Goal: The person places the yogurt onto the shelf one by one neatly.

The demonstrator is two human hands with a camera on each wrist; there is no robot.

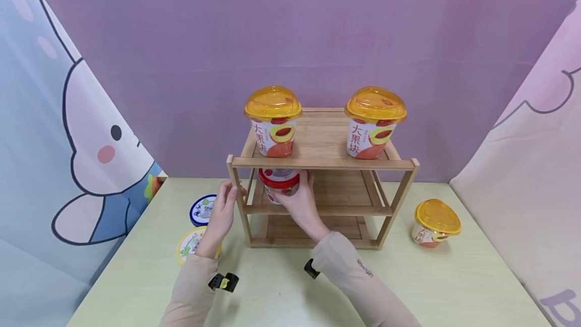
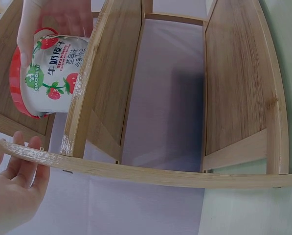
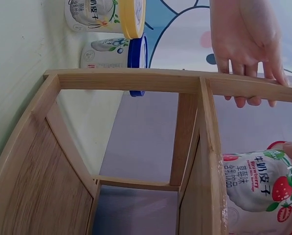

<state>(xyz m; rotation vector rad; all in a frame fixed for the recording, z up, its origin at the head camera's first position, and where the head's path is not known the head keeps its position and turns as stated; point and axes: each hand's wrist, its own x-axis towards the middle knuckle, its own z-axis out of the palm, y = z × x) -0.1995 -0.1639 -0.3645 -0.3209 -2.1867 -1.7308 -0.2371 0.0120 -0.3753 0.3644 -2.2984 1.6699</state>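
Note:
My right hand (image 1: 303,205) grips a strawberry tub (image 1: 280,184) with a red lid, thumb on one side and fingers on the other. This white tub, printed with strawberries in the left wrist view, is at the left of the middle shelf (image 1: 345,191) of a wooden rack (image 1: 324,135). It stands upright, partly hidden by the hand and the top shelf's front rail. My left hand (image 1: 221,216) holds the rack's left front post (image 2: 43,155), its fingertips showing past the wood.
Two orange-lidded fruit cups (image 1: 274,122) (image 1: 373,124) stand on the top shelf. A third orange-lidded cup (image 1: 436,222) is on the table right of the rack. Left of it are a blue-lidded tub (image 1: 202,209) and a yellow-lidded tub (image 1: 189,243). A purple curtain (image 1: 317,34) hangs behind.

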